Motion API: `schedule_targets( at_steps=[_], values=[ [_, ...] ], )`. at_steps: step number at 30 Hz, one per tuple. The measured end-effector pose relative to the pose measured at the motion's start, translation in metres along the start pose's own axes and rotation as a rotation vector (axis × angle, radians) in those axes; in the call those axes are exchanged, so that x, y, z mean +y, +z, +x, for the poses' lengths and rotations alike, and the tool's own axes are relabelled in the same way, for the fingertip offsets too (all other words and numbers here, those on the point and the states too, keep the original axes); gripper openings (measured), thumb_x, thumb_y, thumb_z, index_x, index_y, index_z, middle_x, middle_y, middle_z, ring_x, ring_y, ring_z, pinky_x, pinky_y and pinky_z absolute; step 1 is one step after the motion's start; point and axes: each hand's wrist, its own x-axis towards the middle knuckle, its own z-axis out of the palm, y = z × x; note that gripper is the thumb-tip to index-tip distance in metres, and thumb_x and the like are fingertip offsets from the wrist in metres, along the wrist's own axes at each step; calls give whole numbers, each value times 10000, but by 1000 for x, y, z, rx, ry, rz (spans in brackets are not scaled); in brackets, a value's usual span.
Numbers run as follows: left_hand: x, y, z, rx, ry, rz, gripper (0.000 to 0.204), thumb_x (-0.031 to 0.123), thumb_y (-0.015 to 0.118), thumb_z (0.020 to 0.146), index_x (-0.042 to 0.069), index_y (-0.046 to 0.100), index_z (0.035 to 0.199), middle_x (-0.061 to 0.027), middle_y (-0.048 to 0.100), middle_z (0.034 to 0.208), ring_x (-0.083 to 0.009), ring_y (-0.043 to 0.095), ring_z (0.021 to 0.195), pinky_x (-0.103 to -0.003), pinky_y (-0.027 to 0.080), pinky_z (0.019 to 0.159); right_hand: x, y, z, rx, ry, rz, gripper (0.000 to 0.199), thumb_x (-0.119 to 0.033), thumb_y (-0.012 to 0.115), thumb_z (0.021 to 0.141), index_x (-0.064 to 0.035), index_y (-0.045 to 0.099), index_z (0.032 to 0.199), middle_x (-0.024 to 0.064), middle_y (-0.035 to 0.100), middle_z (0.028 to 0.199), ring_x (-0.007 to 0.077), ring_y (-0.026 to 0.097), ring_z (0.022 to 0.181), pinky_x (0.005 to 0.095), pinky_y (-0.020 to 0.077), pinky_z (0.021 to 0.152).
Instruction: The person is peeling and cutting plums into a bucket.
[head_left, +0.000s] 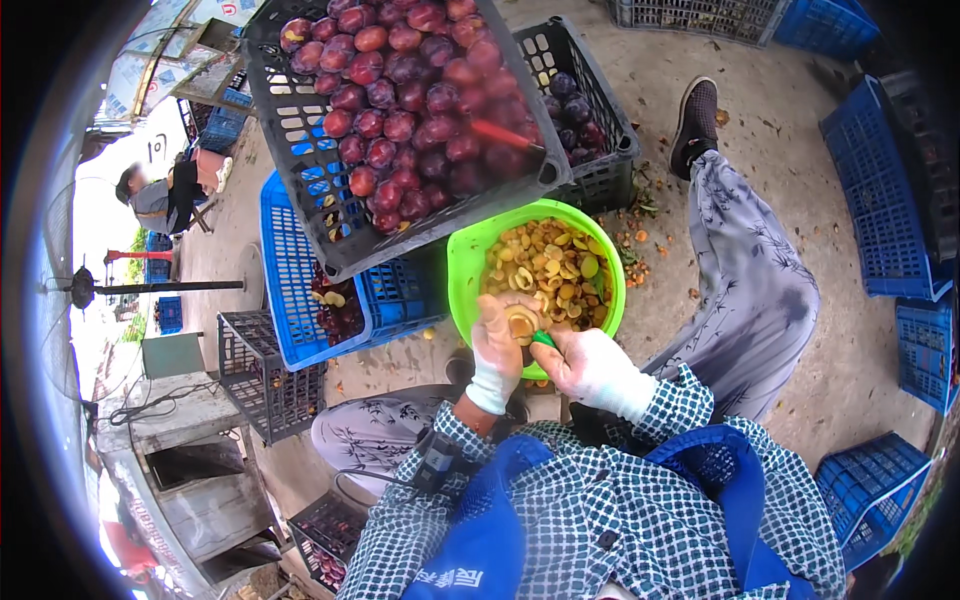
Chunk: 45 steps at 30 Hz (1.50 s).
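My left hand (497,352), in a white glove, holds a halved plum (521,322) with its yellow flesh facing up. My right hand (590,366), also gloved, grips a small green-handled tool (541,339) right against the plum. Both hands hover over the near rim of a green basin (465,262) that holds several cut yellow plum pieces. Just beyond it a tilted black crate (300,130) is full of whole red-purple plums (410,90).
A blue crate (285,300) with a few plums lies left of the basin, a second black crate (605,150) with dark plums behind it. Several blue crates (890,200) line the right side. Fruit scraps litter the concrete near my outstretched leg (750,280). A person sits far left.
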Motion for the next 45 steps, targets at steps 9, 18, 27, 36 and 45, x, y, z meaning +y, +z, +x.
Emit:
schedule_targets(
  at_steps=[9, 18, 27, 36, 45],
  values=[
    [16, 1, 16, -218, -80, -256, 911, 828, 264, 1124, 32, 705, 1081, -92, 743, 883, -197, 715, 842, -310, 589, 811, -10, -14, -2, -653, 603, 1422, 467, -553, 465, 1191, -153, 636, 1022, -48, 427, 595, 78, 314, 415, 270, 265, 372],
    [-21, -13, 23, 14, -432, -726, 756, 795, 398, 1121, 134, 709, 1315, -62, 751, 1216, -228, 723, 1104, -403, 615, 957, 0, -11, 9, -108, 322, 775, 387, -453, 627, 1115, -136, 703, 1323, 25, 663, 731, 195, 583, 526, 325, 490, 540],
    [2, 11, 9, 77, -614, -951, 570, 590, 503, 1176, 73, 661, 1358, -120, 737, 1230, -326, 693, 1203, -491, 572, 1102, 36, 12, 19, 111, 94, 104, 591, -401, 806, 993, -64, 706, 1467, 207, 833, 1098, 265, 831, 992, 407, 634, 898],
    [21, -11, -3, -251, -411, -341, 537, 502, 387, 1233, 59, 659, 1369, -67, 743, 1089, -159, 688, 867, -302, 553, 747, 23, -8, 21, 63, 343, 853, 420, -288, 825, 1037, 9, 767, 1329, 77, 824, 1144, 144, 766, 990, 308, 612, 860],
    [-16, -27, 13, -400, -374, -534, 524, 517, 371, 1201, 104, 630, 1394, -12, 705, 1113, -104, 584, 762, -258, 434, 603, 19, -2, 18, 286, 0, -297, 384, -431, 722, 1047, -98, 743, 1237, 207, 763, 786, 450, 764, 744, 568, 610, 701]
  ],
)
